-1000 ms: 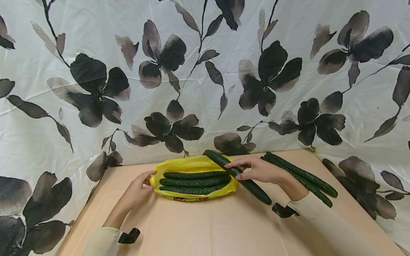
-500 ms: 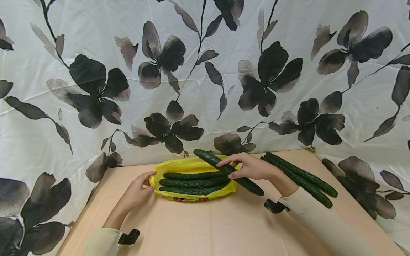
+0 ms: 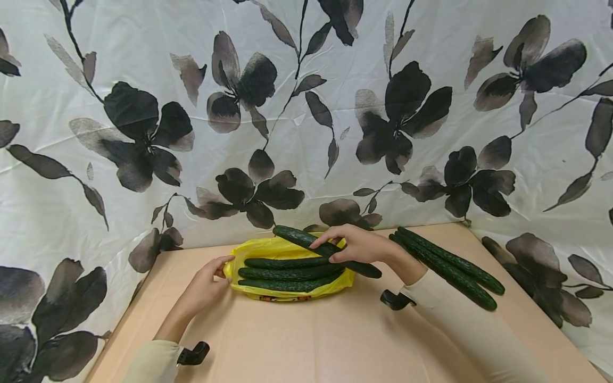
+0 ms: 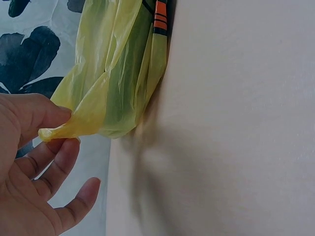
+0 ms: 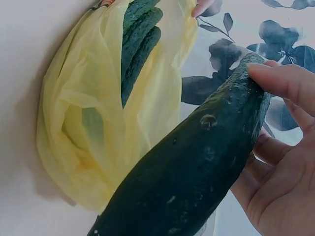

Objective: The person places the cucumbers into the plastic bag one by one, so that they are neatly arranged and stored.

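Note:
My right hand [image 3: 356,246] grips a long dark green cucumber [image 5: 182,162] by its middle, thumb on one side and fingers on the other. In the head view that cucumber slants over the right end of a yellow plastic bag [image 3: 258,246]. Three more cucumbers [image 3: 292,274] lie side by side inside the open bag. At the bag's left end my left hand [image 3: 209,284] pinches a twisted corner of the plastic between thumb and fingers, plain in the left wrist view, where the little finger stands away from the bag.
Two loose cucumbers [image 3: 450,268] lie at the right, close to my right forearm. The tan table [image 3: 297,346] ends at the back against a white cloth [image 3: 325,143] printed with dark flowers. Each wrist carries a small black camera [image 3: 193,353].
My right hand has carried its cucumber leftward, farther over the bag, and the cucumber lies at a flatter slant. The left hand stays in place on the bag's corner.

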`<state>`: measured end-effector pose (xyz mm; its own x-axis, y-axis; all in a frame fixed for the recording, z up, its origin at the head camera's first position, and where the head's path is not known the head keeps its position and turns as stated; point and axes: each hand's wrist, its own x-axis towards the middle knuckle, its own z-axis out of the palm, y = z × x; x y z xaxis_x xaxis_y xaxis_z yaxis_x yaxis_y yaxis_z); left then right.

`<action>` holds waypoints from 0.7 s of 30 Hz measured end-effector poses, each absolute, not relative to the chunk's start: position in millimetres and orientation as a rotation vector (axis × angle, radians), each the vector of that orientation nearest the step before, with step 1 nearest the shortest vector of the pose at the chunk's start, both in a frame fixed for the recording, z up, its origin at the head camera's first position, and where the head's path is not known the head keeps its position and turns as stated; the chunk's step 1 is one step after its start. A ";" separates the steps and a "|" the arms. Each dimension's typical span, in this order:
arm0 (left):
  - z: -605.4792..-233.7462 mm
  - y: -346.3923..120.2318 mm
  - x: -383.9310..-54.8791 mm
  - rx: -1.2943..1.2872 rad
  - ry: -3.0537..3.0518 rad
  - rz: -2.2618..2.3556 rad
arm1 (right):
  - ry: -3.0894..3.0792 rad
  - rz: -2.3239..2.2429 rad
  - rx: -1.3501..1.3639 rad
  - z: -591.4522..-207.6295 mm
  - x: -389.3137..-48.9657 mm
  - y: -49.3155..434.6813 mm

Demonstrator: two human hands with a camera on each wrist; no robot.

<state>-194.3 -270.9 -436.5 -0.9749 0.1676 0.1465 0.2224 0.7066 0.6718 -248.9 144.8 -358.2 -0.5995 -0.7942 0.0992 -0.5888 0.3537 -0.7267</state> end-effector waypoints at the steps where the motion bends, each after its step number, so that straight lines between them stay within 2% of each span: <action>1: -436.6 -271.1 -194.4 -0.329 -2.834 -1.128 | 2.344 -1.084 -1.241 -358.4 -249.6 142.7; 21: -436.1 -272.8 -191.4 -0.324 -2.845 -1.140 | 2.363 -0.923 -1.303 -365.2 -256.9 105.8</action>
